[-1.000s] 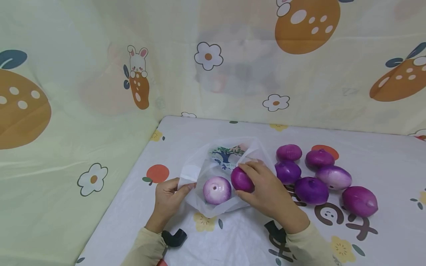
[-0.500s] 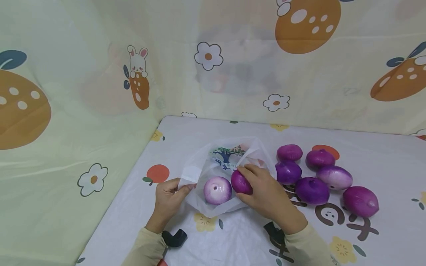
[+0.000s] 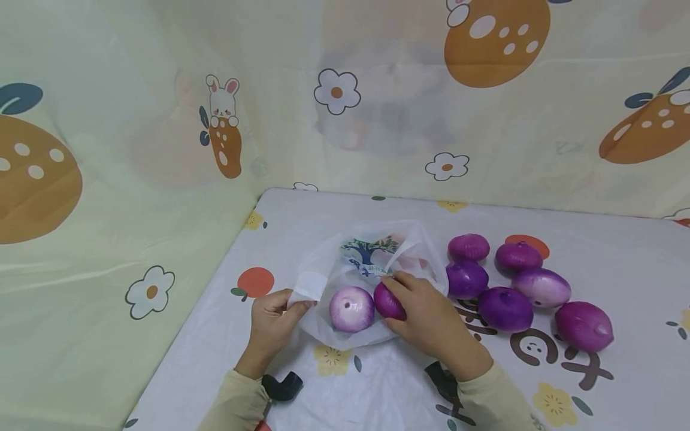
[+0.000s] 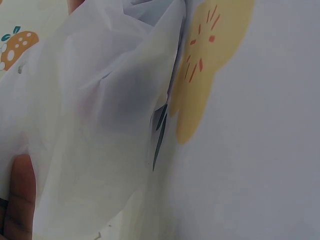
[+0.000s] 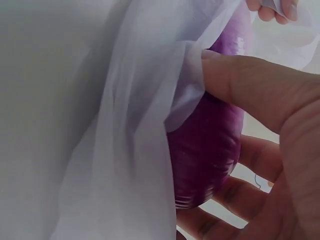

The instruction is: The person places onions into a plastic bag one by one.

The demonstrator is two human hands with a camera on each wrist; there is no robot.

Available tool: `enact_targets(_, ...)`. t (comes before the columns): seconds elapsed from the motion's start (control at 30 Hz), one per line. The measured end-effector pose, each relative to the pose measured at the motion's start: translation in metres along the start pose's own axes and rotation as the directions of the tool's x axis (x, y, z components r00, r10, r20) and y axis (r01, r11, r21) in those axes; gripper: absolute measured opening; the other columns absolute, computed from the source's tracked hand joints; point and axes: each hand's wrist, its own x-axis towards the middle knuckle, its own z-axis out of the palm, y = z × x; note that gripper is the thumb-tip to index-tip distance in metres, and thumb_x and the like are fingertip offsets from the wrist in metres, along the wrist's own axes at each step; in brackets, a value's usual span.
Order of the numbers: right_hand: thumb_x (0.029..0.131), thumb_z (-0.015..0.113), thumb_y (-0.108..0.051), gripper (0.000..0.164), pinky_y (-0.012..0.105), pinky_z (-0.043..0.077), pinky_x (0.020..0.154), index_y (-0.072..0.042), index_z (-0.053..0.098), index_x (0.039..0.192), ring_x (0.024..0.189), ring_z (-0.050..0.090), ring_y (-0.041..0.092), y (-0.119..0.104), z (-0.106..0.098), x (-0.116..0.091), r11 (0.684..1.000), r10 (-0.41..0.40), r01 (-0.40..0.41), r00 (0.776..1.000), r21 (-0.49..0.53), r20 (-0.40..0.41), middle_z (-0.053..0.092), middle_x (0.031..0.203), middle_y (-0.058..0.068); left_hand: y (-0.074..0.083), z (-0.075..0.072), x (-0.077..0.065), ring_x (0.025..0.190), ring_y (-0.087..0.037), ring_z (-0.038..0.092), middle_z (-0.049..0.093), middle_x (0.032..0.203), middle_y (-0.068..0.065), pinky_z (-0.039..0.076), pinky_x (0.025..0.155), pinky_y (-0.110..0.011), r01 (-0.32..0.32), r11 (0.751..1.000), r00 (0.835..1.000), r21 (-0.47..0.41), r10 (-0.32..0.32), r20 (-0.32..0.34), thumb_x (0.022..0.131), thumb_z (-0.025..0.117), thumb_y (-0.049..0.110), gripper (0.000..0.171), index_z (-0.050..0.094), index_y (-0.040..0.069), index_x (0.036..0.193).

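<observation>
A thin white plastic bag (image 3: 323, 251) with a printed tree lies with its mouth towards me. My left hand (image 3: 273, 323) pinches the left edge of that mouth between thumb and fingers. Inside the opening sits a pale purple-and-white onion (image 3: 351, 309). Right beside it, my right hand (image 3: 431, 317) grips a dark magenta onion (image 3: 389, 301), fingers over the top and thumb at the near side. In the right wrist view a fold of the bag (image 5: 145, 100) partly covers this onion (image 5: 205, 150). The left wrist view shows mostly the bag's side (image 4: 100, 125).
Several purple onions stand to the right of the bag, among them a dark one (image 3: 505, 309), a pale one (image 3: 541, 287) and a magenta one (image 3: 584, 326). A patterned cloth (image 3: 302, 407) covers the table. Behind and left hang patterned sheets (image 3: 377, 131).
My right hand has moved slightly down with the magenta onion, deeper into the bag's mouth beside the pale onion. My left hand keeps its hold on the bag's edge.
</observation>
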Motion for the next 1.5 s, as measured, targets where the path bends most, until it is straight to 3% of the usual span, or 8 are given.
enact_targets(0.17,0.079,0.090,-0.023,0.069,0.054,0.055,0.095,-0.005,0.064,0.140,0.112,0.064,0.040,0.000,0.004,0.000,1.000,-0.010,0.010,1.000,-0.017,0.005,0.064,0.134,0.019,0.001,0.000,0.000,0.069,-0.006,0.061,0.077,0.079,-0.009,0.050,0.059,-0.021,0.007,1.000,1.000,0.006,-0.007,0.001,0.080,0.068,-0.018,0.016,0.078,-0.005,0.084)
enact_targets(0.43,0.079,0.090,-0.023,0.069,0.057,0.054,0.095,-0.007,0.064,0.141,0.114,0.064,0.043,-0.002,0.008,-0.001,1.000,-0.003,0.003,1.000,-0.028,0.014,0.062,0.139,0.022,0.001,0.000,0.001,0.069,-0.006,0.060,0.077,0.081,-0.005,0.049,0.059,-0.020,0.007,1.000,1.000,0.003,-0.007,0.001,0.080,0.069,-0.018,0.016,0.078,-0.005,0.085)
enact_targets(0.67,0.080,0.090,-0.028,0.072,0.056,0.054,0.096,-0.007,0.062,0.143,0.117,0.063,0.042,0.000,0.001,-0.006,1.000,0.006,-0.006,1.000,-0.020,0.002,0.060,0.143,0.021,0.000,0.005,0.000,0.068,-0.006,0.058,0.077,0.079,-0.005,0.047,0.058,-0.020,-0.001,1.000,1.000,-0.007,0.001,0.000,0.080,0.069,-0.018,0.016,0.078,-0.006,0.085)
enact_targets(0.87,0.083,0.087,-0.035,0.069,0.058,0.049,0.104,-0.007,0.063,0.142,0.128,0.058,0.044,-0.002,-0.017,-0.008,1.000,-0.005,0.004,0.999,-0.017,-0.043,0.060,0.144,0.019,-0.002,0.005,-0.001,0.065,-0.007,0.056,0.076,0.077,0.002,0.045,0.055,-0.021,0.009,1.000,1.000,0.030,-0.009,-0.013,0.079,0.071,-0.018,0.017,0.078,-0.003,0.082)
enact_targets(1.07,0.083,0.087,-0.030,0.068,0.059,0.048,0.104,-0.007,0.062,0.142,0.130,0.057,0.045,0.003,-0.043,-0.009,1.000,-0.002,0.002,0.993,-0.003,-0.116,0.059,0.145,0.020,0.001,0.001,-0.003,0.063,-0.006,0.053,0.074,0.075,0.006,0.041,0.053,-0.022,0.018,0.998,0.999,0.054,-0.016,-0.032,0.078,0.072,-0.017,0.017,0.078,-0.001,0.080)
enact_targets(1.23,0.084,0.086,-0.026,0.065,0.062,0.050,0.100,-0.004,0.062,0.141,0.128,0.055,0.046,0.014,-0.066,-0.019,0.999,0.044,-0.043,0.984,0.005,-0.175,0.058,0.144,0.023,0.003,0.001,-0.004,0.063,-0.003,0.053,0.075,0.076,0.008,0.040,0.051,-0.023,-0.014,0.999,0.999,0.049,0.016,-0.041,0.077,0.072,-0.019,0.018,0.078,-0.002,0.079)
enact_targets(1.4,0.086,0.085,-0.027,0.068,0.069,0.044,0.103,-0.004,0.059,0.144,0.136,0.047,0.048,0.034,-0.088,-0.036,0.989,0.150,-0.151,0.976,0.007,-0.161,0.054,0.148,0.024,0.002,0.002,-0.004,0.062,-0.004,0.053,0.076,0.076,0.004,0.040,0.049,-0.024,-0.078,0.997,0.995,0.015,0.078,-0.057,0.074,0.071,-0.022,0.018,0.077,-0.005,0.080)
enact_targets(1.5,0.085,0.087,-0.027,0.069,0.073,0.042,0.101,-0.003,0.059,0.143,0.134,0.048,0.051,0.051,-0.100,-0.049,0.980,0.196,-0.200,0.961,-0.002,-0.195,0.054,0.147,0.026,0.003,0.003,-0.003,0.064,-0.004,0.055,0.076,0.078,0.005,0.042,0.051,-0.022,-0.071,0.997,0.997,-0.004,0.071,-0.041,0.075,0.069,-0.022,0.019,0.077,-0.006,0.081)
